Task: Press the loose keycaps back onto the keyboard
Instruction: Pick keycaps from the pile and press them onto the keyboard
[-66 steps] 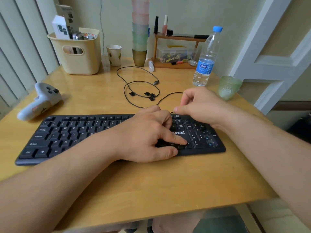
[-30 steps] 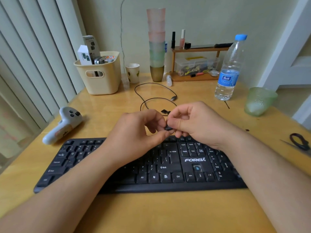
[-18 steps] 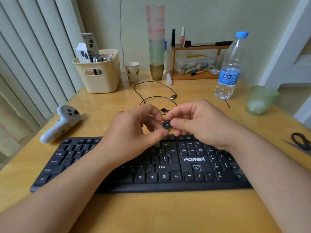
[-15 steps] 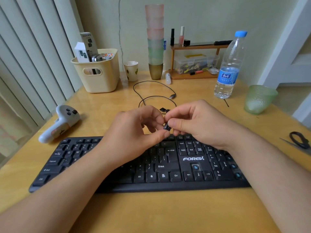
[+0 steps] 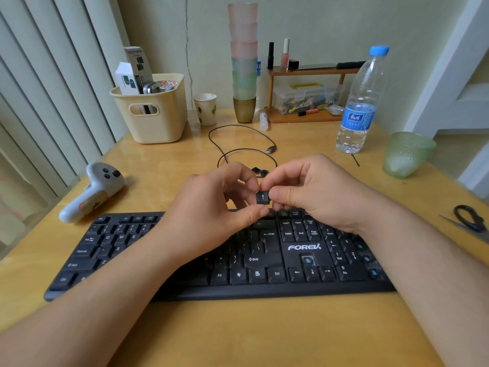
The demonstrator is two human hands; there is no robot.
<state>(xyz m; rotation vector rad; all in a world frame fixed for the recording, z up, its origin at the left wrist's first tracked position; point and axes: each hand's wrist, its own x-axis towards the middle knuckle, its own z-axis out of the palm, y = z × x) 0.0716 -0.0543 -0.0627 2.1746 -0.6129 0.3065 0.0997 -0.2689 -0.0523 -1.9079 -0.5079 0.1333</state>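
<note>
Low in frame: black keyboard point(image 5: 185, 260) on the wooden bench point(image 5: 238, 335), empty socket point(image 5: 307, 260) above its arrow keys. Mid-frame, above it: up-arrow keycap point(image 5: 262, 197) pinched between fingers of left hand point(image 5: 211, 218) and right hand point(image 5: 315, 192). Just beyond: loose keycaps point(image 5: 259, 171) inside a cable point(image 5: 238, 141) loop. Upper right: water bottle point(image 5: 360, 107).

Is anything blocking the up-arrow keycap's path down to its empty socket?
Nothing visible. Both hands pinch the keycap above the keyboard; the open socket above the down arrow lies bare, in front of the hands.
</note>
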